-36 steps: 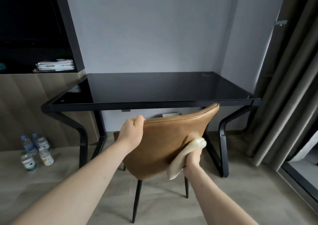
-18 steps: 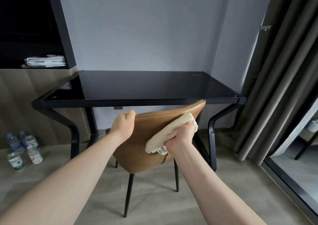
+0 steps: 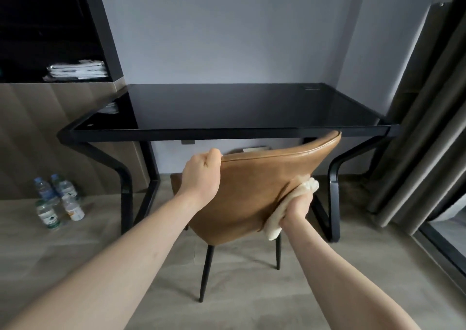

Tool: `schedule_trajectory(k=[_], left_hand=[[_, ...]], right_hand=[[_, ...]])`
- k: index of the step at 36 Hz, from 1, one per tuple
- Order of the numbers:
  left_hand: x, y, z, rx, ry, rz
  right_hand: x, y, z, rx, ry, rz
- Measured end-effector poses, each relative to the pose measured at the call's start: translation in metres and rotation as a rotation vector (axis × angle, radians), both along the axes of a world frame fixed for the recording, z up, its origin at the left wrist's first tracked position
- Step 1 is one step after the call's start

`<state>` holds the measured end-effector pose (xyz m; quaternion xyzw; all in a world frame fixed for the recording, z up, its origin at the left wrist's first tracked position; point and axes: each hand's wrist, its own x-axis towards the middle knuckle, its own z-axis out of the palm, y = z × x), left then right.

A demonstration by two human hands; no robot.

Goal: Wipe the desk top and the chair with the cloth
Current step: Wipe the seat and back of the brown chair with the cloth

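Your left hand [image 3: 201,175] curls its fingers over the tan leather chair's [image 3: 254,191] top edge. Your right hand [image 3: 298,203] grips the cream cloth [image 3: 273,225], pressing it against the backrest's right edge, before the black glass bench [image 3: 239,107].

I count one desk [image 3: 227,107] against the far wall and one chair [image 3: 254,191] near me in front of it. I have one cloth [image 3: 290,208], and both my hands are up: left hand [image 3: 201,175], right hand [image 3: 298,204]. Four bottles [image 3: 56,199] stand on the floor at left. One stack of papers [image 3: 77,69] sits far left.
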<state>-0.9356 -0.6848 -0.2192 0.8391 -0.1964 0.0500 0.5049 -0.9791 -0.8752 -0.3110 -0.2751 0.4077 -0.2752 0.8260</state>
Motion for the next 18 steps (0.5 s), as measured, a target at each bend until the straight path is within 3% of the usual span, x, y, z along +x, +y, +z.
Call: schedule_trajectory(k=[2,5,13,18], left_hand=[[0.003,0.001,-0.002,0.012,-0.022,-0.014],[0.009,0.001,-0.005,0.014,-0.045,-0.035],[0.008,0.003,-0.004,0.013,-0.045,-0.030],[0.002,0.005,0.001,0.018,0.001,-0.029]], right_hand=[[0.003,0.002,-0.019,0.038,0.051,-0.006],[0.005,0.019,-0.039,0.286,0.130,0.042],[0.003,0.080,-0.069,0.205,0.126,0.060],[-0.009,0.110,-0.046,0.355,0.143,0.129]])
